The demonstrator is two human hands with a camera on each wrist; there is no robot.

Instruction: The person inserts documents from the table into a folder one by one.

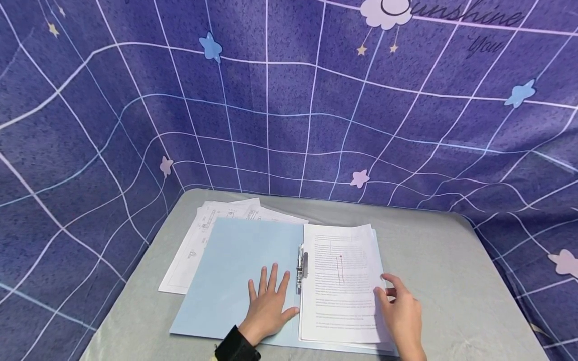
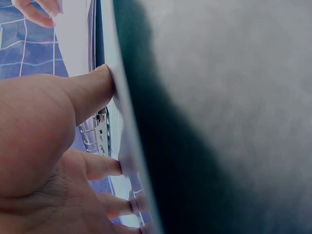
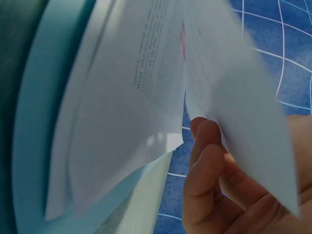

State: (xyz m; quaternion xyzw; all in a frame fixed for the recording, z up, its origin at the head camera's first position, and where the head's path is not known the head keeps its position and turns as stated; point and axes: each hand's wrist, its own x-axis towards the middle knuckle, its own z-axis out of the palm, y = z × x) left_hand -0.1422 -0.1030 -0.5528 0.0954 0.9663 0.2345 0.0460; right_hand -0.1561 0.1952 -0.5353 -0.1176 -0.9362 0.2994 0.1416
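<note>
A light blue folder (image 1: 239,250) lies opened out, with a metal ring clip (image 1: 300,271) along its spine. On its right side is a stack of printed sheets; the top sheet (image 1: 347,311) bears red marks. My left hand (image 1: 268,308) presses flat on the inside of the left cover, fingers spread and thumb toward the spine. At the stack's right edge my right hand (image 1: 402,311) pinches a sheet between thumb and curled fingers. In the right wrist view that lifted sheet (image 3: 248,112) stands apart from the pages (image 3: 117,122) below.
Several loose sheets with line drawings (image 1: 187,265) stick out from under the folder's left and far edges. A grey cloth covers the table (image 1: 447,281). A purple curtain (image 1: 289,100) with a grid and stars hangs behind and at the sides.
</note>
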